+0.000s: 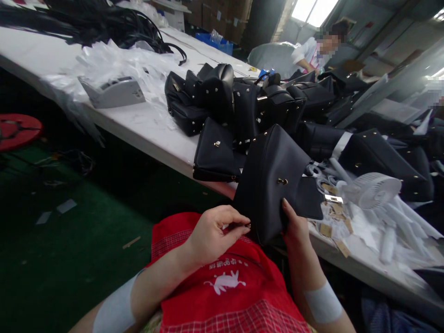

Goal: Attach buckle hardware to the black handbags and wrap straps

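Left hand (215, 231) pinching black handbag (274, 180) edge, right hand (294, 222) gripping beside clasp (282, 181); risking slipping, scratching.

One black handbag (274, 180) is held between two hands, the left hand (213, 233) and the right hand (294, 224). On the white table (156, 125), roughly a dozen more black bags (215, 152) lie heaped; their exact number cannot be told. One white fan (373, 189) lies near the front edge, and one grey device (113, 91) sits among white wrapping.
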A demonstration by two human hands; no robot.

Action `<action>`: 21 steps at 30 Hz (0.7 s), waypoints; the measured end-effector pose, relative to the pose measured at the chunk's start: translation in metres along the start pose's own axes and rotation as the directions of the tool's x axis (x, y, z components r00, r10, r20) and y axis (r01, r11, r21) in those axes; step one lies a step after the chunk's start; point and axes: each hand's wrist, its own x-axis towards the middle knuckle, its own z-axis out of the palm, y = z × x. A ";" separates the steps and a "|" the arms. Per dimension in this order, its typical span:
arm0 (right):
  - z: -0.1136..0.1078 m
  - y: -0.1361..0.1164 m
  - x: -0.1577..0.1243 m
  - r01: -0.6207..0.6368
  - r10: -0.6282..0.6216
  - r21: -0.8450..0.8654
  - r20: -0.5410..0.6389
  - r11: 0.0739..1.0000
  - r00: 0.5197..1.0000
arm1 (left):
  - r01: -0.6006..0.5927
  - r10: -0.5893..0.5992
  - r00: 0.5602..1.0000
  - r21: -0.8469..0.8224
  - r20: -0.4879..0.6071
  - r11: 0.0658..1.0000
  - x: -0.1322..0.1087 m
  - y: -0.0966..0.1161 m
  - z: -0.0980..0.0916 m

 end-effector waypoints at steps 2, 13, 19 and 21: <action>0.001 0.001 -0.001 -0.008 0.008 0.006 -0.032 1.000 0.999 | -0.034 0.035 0.999 0.048 -0.018 0.998 0.001 0.001 0.001; 0.007 -0.005 -0.009 -0.126 0.128 0.040 -0.048 0.991 0.991 | -0.279 0.281 0.959 0.240 0.029 0.930 -0.004 0.003 0.001; 0.006 -0.008 -0.011 -0.118 0.118 0.043 -0.001 0.992 0.993 | 0.010 -0.017 0.995 0.070 0.099 0.997 -0.005 0.010 -0.002; 0.003 -0.008 -0.010 -0.087 0.087 0.037 0.007 0.995 0.996 | 0.213 -0.184 0.969 -0.186 0.165 0.959 -0.005 0.009 -0.006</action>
